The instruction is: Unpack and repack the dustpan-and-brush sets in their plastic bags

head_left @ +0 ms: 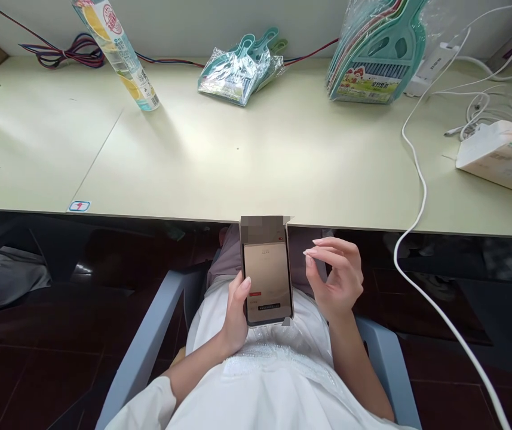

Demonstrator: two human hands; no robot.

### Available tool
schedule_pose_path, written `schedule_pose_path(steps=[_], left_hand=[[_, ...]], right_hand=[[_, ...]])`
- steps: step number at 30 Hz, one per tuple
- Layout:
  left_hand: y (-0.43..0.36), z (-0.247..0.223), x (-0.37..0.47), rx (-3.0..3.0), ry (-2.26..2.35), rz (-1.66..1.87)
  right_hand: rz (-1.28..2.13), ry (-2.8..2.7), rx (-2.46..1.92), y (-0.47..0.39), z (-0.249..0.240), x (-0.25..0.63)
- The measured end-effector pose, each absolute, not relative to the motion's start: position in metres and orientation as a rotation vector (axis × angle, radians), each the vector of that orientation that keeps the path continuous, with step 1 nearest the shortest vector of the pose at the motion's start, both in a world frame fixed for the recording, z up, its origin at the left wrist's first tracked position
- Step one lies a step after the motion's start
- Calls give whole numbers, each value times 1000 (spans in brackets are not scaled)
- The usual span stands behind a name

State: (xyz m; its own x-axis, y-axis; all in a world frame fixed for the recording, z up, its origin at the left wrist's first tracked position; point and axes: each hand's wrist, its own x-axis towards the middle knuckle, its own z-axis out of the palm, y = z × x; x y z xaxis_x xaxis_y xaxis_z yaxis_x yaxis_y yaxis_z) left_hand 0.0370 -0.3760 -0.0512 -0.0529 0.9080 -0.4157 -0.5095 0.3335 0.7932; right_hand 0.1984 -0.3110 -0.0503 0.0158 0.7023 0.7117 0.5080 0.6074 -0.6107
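Observation:
A smartphone (267, 272) is held upright over my lap, its screen facing me and its top blurred out. My left hand (236, 316) grips its left side, with the thumb along the front edge and the other fingers hidden behind. Just right of the phone, apart from it, my right hand (337, 276) is raised with curled fingers. Its thumb tip and index fingertip come together in a pinch, and nothing shows between them.
On the table (282, 173) stand a clear printed tube (121, 57), small wrapped dustpan sets (240, 68), a larger dustpan pack (376, 60) and a tissue pack (502, 156). A white cable (421, 179) hangs over the front edge at right. Blue-grey chair armrests (148, 340) flank me.

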Motion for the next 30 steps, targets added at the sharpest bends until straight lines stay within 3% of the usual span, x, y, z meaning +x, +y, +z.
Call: schedule_pose_path(steps=[30], left_hand=[[-375, -52, 39, 530, 1077, 1186]], right_hand=[[133, -1993, -1102, -324, -43, 193]])
